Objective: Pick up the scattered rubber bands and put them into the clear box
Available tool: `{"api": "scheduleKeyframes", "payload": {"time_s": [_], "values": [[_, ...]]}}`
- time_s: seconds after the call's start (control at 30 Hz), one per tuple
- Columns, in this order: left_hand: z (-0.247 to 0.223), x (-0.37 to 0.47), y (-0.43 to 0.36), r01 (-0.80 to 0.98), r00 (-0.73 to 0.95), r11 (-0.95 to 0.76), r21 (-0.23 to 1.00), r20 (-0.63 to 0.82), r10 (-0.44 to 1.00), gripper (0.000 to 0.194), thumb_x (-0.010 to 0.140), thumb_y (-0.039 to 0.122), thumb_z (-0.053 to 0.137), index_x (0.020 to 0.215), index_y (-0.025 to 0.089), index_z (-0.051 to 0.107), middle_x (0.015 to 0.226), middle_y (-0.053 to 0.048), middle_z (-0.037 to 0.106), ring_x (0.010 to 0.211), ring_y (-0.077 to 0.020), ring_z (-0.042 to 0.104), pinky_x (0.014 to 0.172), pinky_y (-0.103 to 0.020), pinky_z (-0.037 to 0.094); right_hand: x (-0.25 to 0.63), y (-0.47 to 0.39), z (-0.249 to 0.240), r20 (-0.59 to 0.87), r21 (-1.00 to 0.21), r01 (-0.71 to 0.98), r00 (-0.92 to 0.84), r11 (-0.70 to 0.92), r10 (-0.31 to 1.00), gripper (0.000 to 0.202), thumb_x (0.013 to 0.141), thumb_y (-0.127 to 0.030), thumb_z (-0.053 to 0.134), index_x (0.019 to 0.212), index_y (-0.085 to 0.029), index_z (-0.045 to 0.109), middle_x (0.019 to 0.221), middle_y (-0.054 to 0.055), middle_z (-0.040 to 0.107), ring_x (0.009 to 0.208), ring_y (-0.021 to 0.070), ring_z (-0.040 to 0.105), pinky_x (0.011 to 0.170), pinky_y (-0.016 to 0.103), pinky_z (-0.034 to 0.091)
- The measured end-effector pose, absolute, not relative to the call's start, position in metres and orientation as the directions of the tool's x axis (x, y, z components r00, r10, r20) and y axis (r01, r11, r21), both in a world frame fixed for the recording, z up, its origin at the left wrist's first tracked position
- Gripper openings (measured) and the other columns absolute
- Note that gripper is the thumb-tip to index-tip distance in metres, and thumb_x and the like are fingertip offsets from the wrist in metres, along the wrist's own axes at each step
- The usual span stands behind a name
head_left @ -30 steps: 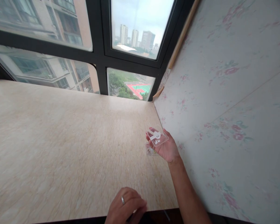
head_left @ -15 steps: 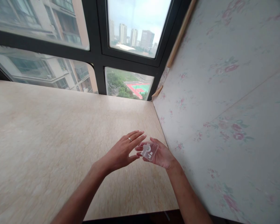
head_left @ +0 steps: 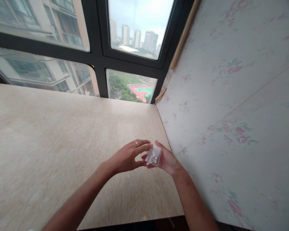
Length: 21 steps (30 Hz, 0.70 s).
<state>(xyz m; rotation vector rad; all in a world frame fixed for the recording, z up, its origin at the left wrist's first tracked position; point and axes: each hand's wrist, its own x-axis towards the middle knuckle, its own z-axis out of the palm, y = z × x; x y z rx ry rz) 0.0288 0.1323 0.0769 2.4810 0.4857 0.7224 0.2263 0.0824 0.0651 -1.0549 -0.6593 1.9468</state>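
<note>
A small clear plastic case (head_left: 155, 156) with white pieces showing inside lies across the fingers of my right hand (head_left: 169, 162). That hand is closed around the case from the right and below. Curved in from the left, my left hand (head_left: 128, 158), with a ring on one finger, has its index fingertip at the case's upper left corner and its thumb by the lower left corner. Its grip spans the case's left side. Both hands are above the marble-patterned surface.
A beige marble-patterned sill (head_left: 62, 141) spreads to the left and ahead. Floral wallpaper covers the wall (head_left: 207, 96) close to my right arm. Dark window frames (head_left: 96, 61) rise at the back, and a wooden strip (head_left: 183, 38) runs along the wall's edge.
The case's clear flap on the left has folded in, so the case looks more compact. My left hand has moved slightly right, its fingertips now at the case.
</note>
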Motion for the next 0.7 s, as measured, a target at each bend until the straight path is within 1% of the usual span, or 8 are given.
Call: {"api": "scheduleKeyframes", "payload": {"time_s": [0.17, 0.27, 0.37, 0.43, 0.5, 0.57, 0.63, 0.7], "values": [[0.064, 0.033, 0.135, 0.290, 0.713, -0.750, 0.595, 0.388, 0.584, 0.050, 0.084, 0.039, 0.062, 0.129, 0.023, 0.049, 0.130, -0.010, 0.053, 0.117, -0.0222, 0.051, 0.098, -0.040, 0.045, 0.233, 0.075, 0.062, -0.404, -0.845, -0.347, -0.084, -0.407, 0.911, 0.060, 0.093, -0.059, 0.034, 0.105, -0.009, 0.064, 0.090, 0.016, 0.071, 0.077, 0.0214, 0.069, 0.061, 0.030, 0.055], [0.057, 0.039, 0.135, 0.343, 0.714, -0.756, 0.558, 0.368, 0.595, 0.055, 0.082, 0.041, 0.063, 0.130, 0.020, 0.048, 0.129, -0.010, 0.055, 0.116, -0.0243, 0.053, 0.097, -0.041, 0.045, 0.240, 0.068, 0.060, -0.340, -0.861, -0.384, -0.049, -0.332, 0.939, 0.060, 0.091, -0.061, 0.038, 0.109, -0.010, 0.064, 0.101, 0.017, 0.070, 0.081, 0.0209, 0.068, 0.063, 0.030, 0.055], [0.050, 0.046, 0.135, 0.385, 0.707, -0.732, 0.562, 0.330, 0.625, 0.058, 0.080, 0.040, 0.061, 0.131, 0.018, 0.047, 0.127, -0.011, 0.057, 0.110, -0.0258, 0.057, 0.094, -0.042, 0.046, 0.246, 0.061, 0.059, -0.187, -0.925, -0.350, 0.081, -0.148, 0.979, 0.056, 0.086, -0.060, 0.050, 0.116, -0.015, 0.061, 0.117, 0.016, 0.064, 0.093, 0.0217, 0.065, 0.072, 0.032, 0.055], [0.048, 0.050, 0.135, 0.393, 0.693, -0.690, 0.608, 0.298, 0.656, 0.058, 0.079, 0.041, 0.059, 0.131, 0.018, 0.047, 0.120, -0.011, 0.062, 0.101, -0.0247, 0.061, 0.090, -0.041, 0.048, 0.251, 0.057, 0.058, -0.044, -0.975, -0.221, 0.156, -0.008, 0.987, 0.052, 0.083, -0.053, 0.060, 0.124, -0.020, 0.056, 0.132, 0.012, 0.055, 0.109, 0.0230, 0.059, 0.084, 0.035, 0.052], [0.047, 0.054, 0.137, 0.380, 0.691, -0.654, 0.654, 0.269, 0.671, 0.057, 0.080, 0.040, 0.058, 0.132, 0.019, 0.046, 0.113, -0.009, 0.065, 0.095, -0.0227, 0.063, 0.085, -0.038, 0.049, 0.255, 0.054, 0.056, 0.067, -0.995, -0.066, 0.163, 0.079, 0.984, 0.055, 0.080, -0.043, 0.067, 0.130, -0.027, 0.051, 0.143, 0.008, 0.043, 0.125, 0.0236, 0.046, 0.096, 0.038, 0.046], [0.049, 0.058, 0.140, 0.361, 0.706, -0.637, 0.682, 0.246, 0.664, 0.056, 0.081, 0.039, 0.057, 0.132, 0.020, 0.046, 0.110, -0.007, 0.066, 0.093, -0.0212, 0.063, 0.082, -0.035, 0.050, 0.258, 0.053, 0.053, 0.107, -0.994, 0.015, 0.138, 0.106, 0.985, 0.057, 0.080, -0.039, 0.069, 0.132, -0.030, 0.049, 0.146, 0.005, 0.038, 0.133, 0.0229, 0.037, 0.104, 0.040, 0.039], [0.052, 0.062, 0.142, 0.348, 0.730, -0.634, 0.691, 0.224, 0.645, 0.055, 0.081, 0.040, 0.056, 0.132, 0.020, 0.047, 0.109, -0.007, 0.067, 0.092, -0.0206, 0.063, 0.079, -0.033, 0.050, 0.260, 0.052, 0.049, 0.088, -0.996, 0.001, 0.102, 0.089, 0.991, 0.055, 0.081, -0.040, 0.067, 0.132, -0.031, 0.050, 0.145, 0.004, 0.041, 0.134, 0.0228, 0.036, 0.107, 0.040, 0.035], [0.054, 0.066, 0.145, 0.346, 0.754, -0.637, 0.689, 0.200, 0.626, 0.054, 0.082, 0.041, 0.056, 0.131, 0.020, 0.048, 0.107, -0.006, 0.067, 0.091, -0.0205, 0.063, 0.078, -0.032, 0.050, 0.262, 0.053, 0.045, 0.054, -0.998, -0.042, 0.056, 0.057, 0.997, 0.053, 0.083, -0.041, 0.065, 0.132, -0.029, 0.051, 0.143, 0.005, 0.044, 0.132, 0.0235, 0.038, 0.107, 0.040, 0.036]]}}
